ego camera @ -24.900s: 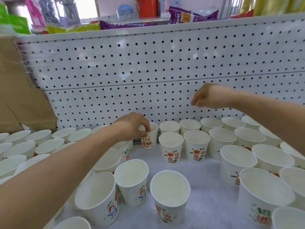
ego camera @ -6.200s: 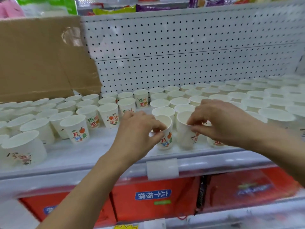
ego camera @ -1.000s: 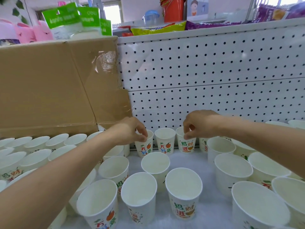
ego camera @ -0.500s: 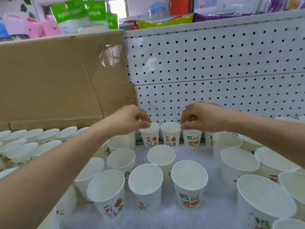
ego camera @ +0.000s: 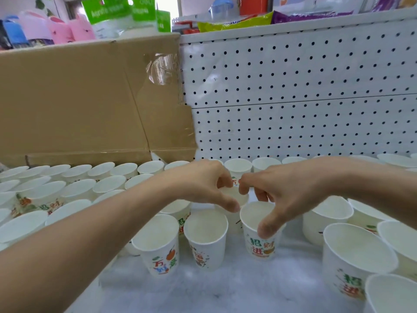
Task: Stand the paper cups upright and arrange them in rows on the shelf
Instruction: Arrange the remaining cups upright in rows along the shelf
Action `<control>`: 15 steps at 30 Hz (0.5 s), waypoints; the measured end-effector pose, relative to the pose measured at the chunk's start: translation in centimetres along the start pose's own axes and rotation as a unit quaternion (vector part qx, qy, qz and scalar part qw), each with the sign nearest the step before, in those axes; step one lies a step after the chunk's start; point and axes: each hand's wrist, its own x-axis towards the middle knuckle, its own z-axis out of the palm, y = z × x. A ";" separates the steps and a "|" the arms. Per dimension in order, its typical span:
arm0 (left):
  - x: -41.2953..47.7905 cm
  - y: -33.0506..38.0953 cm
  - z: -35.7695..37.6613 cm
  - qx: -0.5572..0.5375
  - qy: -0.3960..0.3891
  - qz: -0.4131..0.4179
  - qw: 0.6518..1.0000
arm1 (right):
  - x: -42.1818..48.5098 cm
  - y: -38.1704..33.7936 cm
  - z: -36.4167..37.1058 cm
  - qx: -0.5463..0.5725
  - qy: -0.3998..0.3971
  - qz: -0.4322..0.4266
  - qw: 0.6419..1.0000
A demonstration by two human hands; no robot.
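Centre frame, over a shelf (ego camera: 225, 290) of upright paper cups (ego camera: 158, 245) (printed, open ends up), the left hand (ego camera: 200, 184) pinches a second-row cup (ego camera: 237, 196) and the right hand (ego camera: 293, 190) grips a front cup (ego camera: 261, 247), likely nudging both into line.

White pegboard back wall (ego camera: 293, 86), brown cardboard (ego camera: 79, 98) at left; bright window (ego camera: 167, 4) beyond

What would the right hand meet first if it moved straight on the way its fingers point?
Probably the left hand: the right hand's fingertips point left and almost touch its fingers, above the paper cups, though depth is unclear.
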 end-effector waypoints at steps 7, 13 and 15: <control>0.9 -0.9 -0.3 -0.083 -0.015 0.005 0.996 | 1.4 2.4 -0.1 0.049 0.045 0.016 0.998; 1.1 -0.3 0.3 -0.048 0.068 -0.074 0.994 | 1.6 3.3 -0.2 0.068 0.094 0.060 0.991; 1.5 -0.1 0.7 -0.040 0.080 -0.082 0.993 | 1.8 3.4 -0.1 0.053 0.102 0.082 0.990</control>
